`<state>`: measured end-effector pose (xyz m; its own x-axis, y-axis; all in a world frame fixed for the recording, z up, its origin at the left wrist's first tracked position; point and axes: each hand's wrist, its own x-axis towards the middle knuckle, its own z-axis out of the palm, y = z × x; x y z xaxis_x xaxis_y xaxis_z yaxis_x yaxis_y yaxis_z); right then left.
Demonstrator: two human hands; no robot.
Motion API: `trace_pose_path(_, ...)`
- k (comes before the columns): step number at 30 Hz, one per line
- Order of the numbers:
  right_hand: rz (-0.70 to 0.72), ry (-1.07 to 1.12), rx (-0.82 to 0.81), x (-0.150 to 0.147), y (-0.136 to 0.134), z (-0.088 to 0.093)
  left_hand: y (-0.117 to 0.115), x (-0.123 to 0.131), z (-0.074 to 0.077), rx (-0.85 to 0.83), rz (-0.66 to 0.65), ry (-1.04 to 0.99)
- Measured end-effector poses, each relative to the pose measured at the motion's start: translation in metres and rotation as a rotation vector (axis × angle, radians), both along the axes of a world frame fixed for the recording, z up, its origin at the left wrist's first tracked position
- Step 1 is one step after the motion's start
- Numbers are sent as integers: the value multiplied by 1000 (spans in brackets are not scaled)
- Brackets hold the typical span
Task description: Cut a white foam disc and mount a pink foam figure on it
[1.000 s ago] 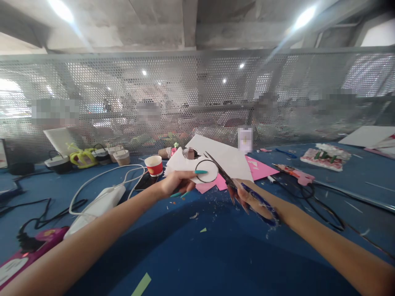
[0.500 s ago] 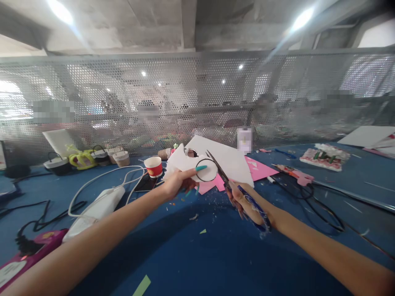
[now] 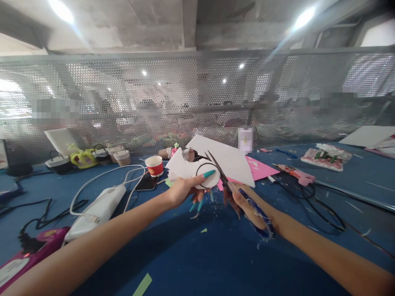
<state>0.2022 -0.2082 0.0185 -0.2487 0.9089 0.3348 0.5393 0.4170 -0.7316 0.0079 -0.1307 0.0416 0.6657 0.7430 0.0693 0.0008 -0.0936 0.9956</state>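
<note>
Here, scissors point(image 3: 219, 172), blue table point(image 3: 216, 263), perforated screen point(image 3: 123, 94).

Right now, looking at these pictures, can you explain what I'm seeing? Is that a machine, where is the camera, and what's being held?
There is no machine here, only a person's two bare arms. All the pictures come from one camera worn on the head, looking forward and down, so the arms reach in from the bottom. The left hand grips a white sheet with a black circle drawn on it. The right hand holds blue-handled scissors, blades open at the circle's edge. Below is a blue table strewn with paper scraps. On it lie a red paper cup, pink paper and a white charger block with its cable. A perforated metal screen stands behind.
</note>
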Motion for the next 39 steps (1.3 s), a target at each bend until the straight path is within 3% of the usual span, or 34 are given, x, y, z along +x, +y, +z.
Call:
trace_pose_path(11, -122, -32, 57, -2, 5, 3, -3, -3, 11, 95, -12, 40)
trace_pose_path(22, -39, -121, 105, 7, 13, -6, 7, -11, 10, 138, -111, 185)
trace_pose_path(29, -12, -38, -27, 1, 6, 1, 9, -13, 10, 139, -95, 179)
trace_pose_path(39, 5, -93, 22, 6, 12, -4, 7, -21, 25, 171, -225, 258)
